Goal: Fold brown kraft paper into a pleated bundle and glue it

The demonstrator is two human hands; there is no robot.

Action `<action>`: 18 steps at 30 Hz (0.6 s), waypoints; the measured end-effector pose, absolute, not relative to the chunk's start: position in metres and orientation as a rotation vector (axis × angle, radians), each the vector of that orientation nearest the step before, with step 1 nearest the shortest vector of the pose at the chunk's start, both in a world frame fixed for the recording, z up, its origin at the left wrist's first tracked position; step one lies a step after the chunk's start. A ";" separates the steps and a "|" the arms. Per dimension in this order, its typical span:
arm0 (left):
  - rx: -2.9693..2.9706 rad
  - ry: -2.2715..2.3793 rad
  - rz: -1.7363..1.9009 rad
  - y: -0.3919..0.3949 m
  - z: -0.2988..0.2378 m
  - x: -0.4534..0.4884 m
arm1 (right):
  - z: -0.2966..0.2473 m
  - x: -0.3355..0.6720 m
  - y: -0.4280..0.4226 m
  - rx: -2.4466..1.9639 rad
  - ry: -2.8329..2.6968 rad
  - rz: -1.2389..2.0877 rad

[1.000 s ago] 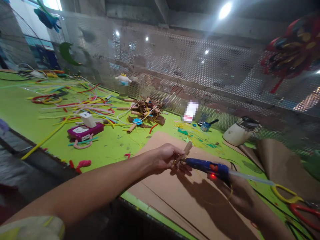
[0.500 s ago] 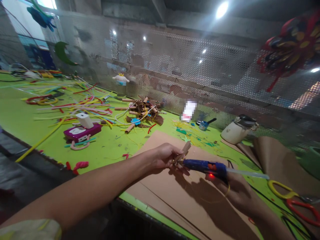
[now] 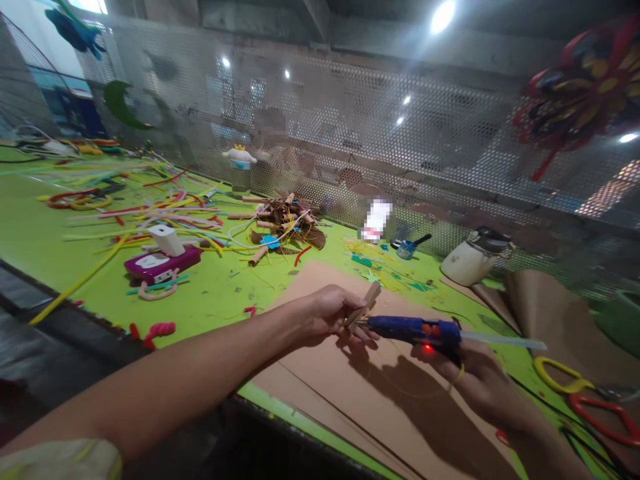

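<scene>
My left hand (image 3: 336,311) pinches a small folded strip of brown paper (image 3: 369,301) above the table. Wrapped round the handle of a blue glue gun (image 3: 400,328) is my right hand (image 3: 463,373). The gun's nozzle points left, at or very close to the lower end of the strip; whether they touch I cannot tell. A clear glue stick (image 3: 505,340) juts from the gun's rear, and a red light glows on its side. A thin yellow strand hangs between the hands. Beneath both lies a large brown sheet of paper (image 3: 320,380).
A purple power strip (image 3: 163,263) with a white plug stands left, near colourful pipe cleaners (image 3: 165,213). Rolled brown paper pieces (image 3: 287,223) are heaped at the back. Scissors (image 3: 565,380) and a black cord lie right, below a white jug (image 3: 469,257). Perforated metal (image 3: 325,120) walls the back.
The glue gun and my right hand have shifted slightly right, away from the strip. My left hand stays nearly in place, still holding the strip.
</scene>
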State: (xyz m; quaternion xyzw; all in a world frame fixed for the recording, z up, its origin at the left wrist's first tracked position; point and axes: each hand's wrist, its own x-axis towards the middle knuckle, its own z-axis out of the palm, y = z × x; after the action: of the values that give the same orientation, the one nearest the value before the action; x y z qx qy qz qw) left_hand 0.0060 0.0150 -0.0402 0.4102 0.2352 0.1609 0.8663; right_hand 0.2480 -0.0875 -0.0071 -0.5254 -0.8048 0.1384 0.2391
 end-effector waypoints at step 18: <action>0.775 0.586 0.477 0.014 -0.042 0.008 | -0.002 0.236 -0.091 -1.350 -2.277 0.387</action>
State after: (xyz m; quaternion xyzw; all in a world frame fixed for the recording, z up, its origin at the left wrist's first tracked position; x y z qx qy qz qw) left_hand 0.0076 0.0140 -0.0417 0.3690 0.2791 0.2270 0.8570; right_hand 0.2358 -0.0912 -0.0021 -0.4909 -0.8282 0.1406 0.2310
